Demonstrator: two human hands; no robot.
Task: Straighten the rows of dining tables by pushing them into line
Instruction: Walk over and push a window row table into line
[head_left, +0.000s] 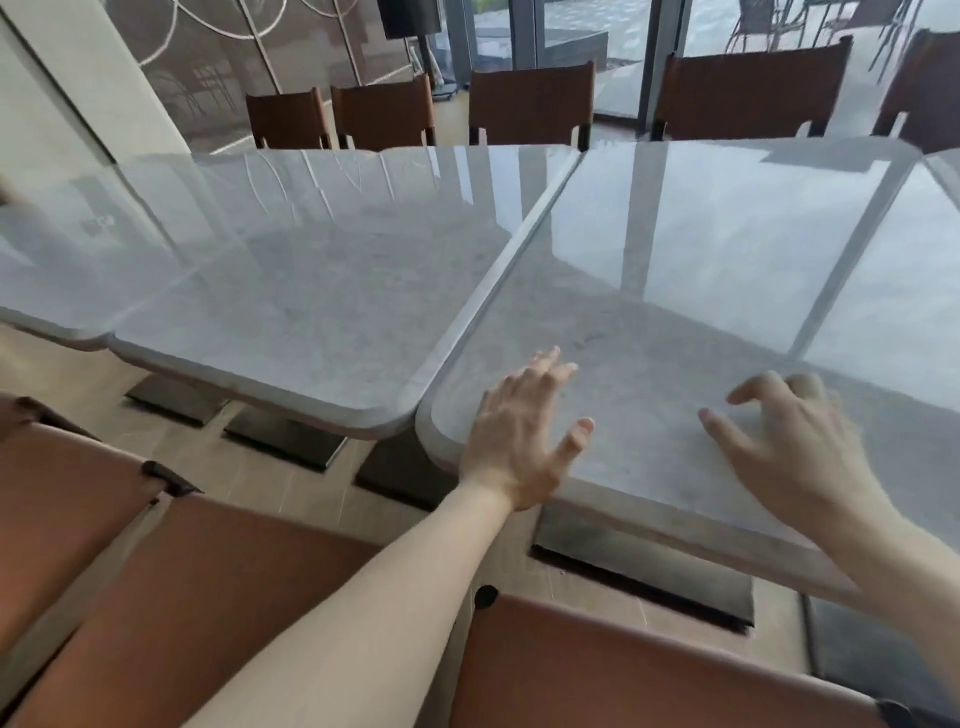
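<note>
A row of grey marble-top dining tables runs across the view. The table in front of me (701, 291) sits nearer to me than its left neighbour (311, 291), so their near edges are out of line, with a narrow gap between them. My left hand (519, 441) lies over the near left corner of the front table, fingers straight and spread. My right hand (789, 447) is over the same top near its front edge, fingers loosely bent and holding nothing. A third table (57, 270) adjoins at the far left, and a fourth (935, 218) shows at the right edge.
Brown leather chair backs (234, 582) stand between me and the tables. More brown chairs (530, 101) line the far side. Dark square table bases (639, 566) rest on the wooden floor. Glass doors and a patterned wall panel lie behind.
</note>
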